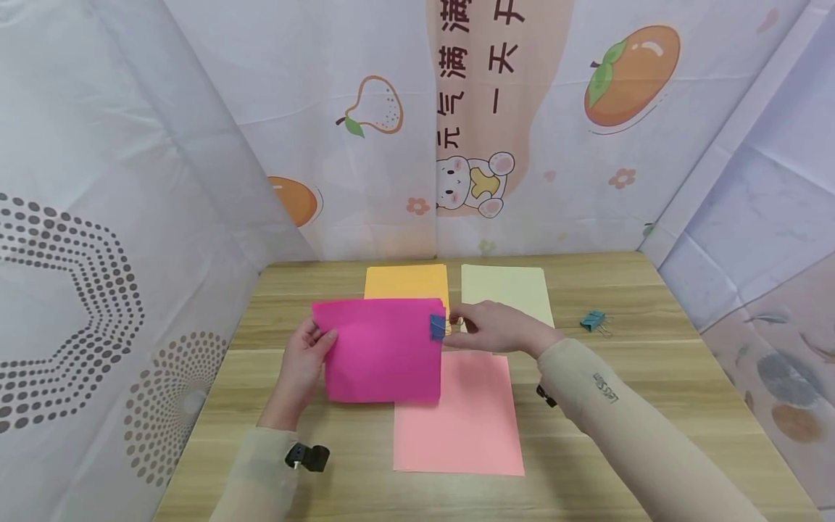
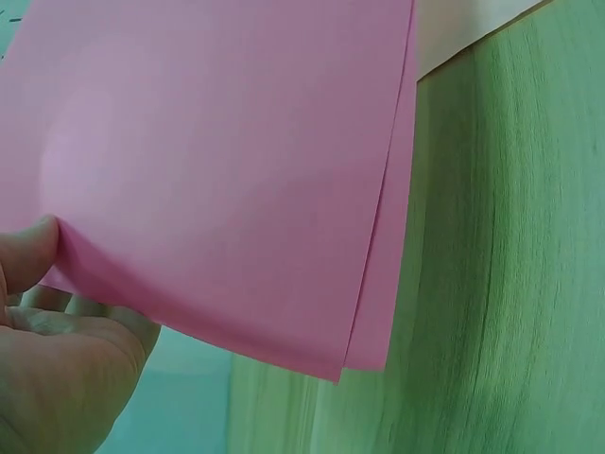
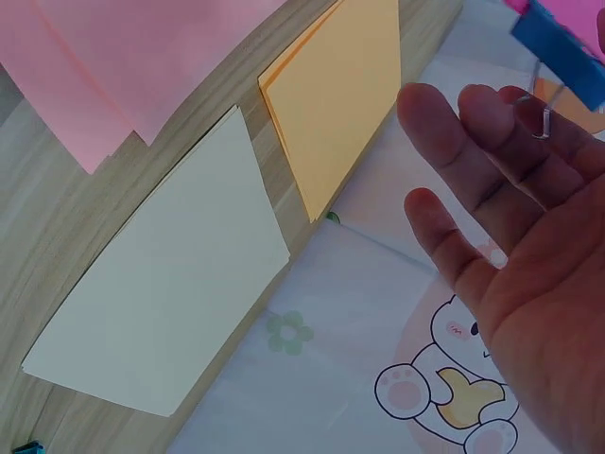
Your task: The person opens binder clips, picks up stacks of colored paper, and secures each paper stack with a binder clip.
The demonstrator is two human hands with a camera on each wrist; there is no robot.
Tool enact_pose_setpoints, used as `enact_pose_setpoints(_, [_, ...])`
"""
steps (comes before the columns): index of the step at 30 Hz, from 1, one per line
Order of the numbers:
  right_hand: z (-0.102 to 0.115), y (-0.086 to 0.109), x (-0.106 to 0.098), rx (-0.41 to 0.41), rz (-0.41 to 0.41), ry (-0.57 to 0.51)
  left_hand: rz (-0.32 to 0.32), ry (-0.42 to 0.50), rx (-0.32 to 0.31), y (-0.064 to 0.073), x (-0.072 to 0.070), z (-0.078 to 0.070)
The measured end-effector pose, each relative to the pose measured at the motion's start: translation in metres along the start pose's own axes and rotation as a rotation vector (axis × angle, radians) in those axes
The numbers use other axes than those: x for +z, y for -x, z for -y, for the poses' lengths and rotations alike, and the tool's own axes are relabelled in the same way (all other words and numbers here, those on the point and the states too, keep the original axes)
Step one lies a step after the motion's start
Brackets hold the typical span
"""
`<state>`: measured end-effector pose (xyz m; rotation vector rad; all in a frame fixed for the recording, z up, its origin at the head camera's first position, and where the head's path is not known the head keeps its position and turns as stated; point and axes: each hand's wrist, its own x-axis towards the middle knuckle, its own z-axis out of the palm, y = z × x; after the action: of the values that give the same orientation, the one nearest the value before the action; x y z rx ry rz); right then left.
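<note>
Bright magenta paper sheets (image 1: 385,351) are held up over the table, their edges slightly offset in the left wrist view. My left hand (image 1: 309,353) pinches their left edge, thumb in front and fingers behind. A blue binder clip (image 1: 438,327) sits at the upper right edge of the sheets. Beside it, my right hand (image 1: 492,326) has thumb and index finger at the clip's wire handles. In the right wrist view the other fingers (image 3: 444,137) stand loosely extended below the clip, and the thumb is mostly out of frame.
Light pink sheets (image 1: 457,435) lie in front, partly under the magenta ones. Behind are orange sheets (image 1: 404,281) and pale yellow sheets (image 1: 505,286). A teal binder clip (image 1: 593,320) lies at the right. A printed curtain (image 1: 365,181) borders the wooden table (image 1: 607,399).
</note>
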<state>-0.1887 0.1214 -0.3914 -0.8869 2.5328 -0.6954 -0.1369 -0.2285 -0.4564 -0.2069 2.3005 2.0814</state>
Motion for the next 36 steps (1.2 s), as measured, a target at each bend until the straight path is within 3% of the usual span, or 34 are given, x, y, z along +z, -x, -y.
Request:
enact_pose_setpoints(13, [-0.021, 0.013, -0.003, 0.055, -0.014, -0.005, -0.013, -0.002, -0.028, 0.001, -0.007, 0.002])
enact_pose_setpoints(19, [-0.042, 0.025, -0.004, 0.058, -0.024, 0.001, -0.035, 0.012, -0.04, 0.002, -0.012, 0.005])
enact_pose_setpoints(28, [-0.069, 0.05, -0.006, 0.145, 0.003, -0.052, -0.044, 0.019, -0.037, 0.003, -0.021, 0.011])
enact_pose_setpoints(36, [-0.087, 0.071, -0.005, 0.201, -0.011, -0.063, -0.034, 0.01, -0.093, 0.004, -0.03, 0.01])
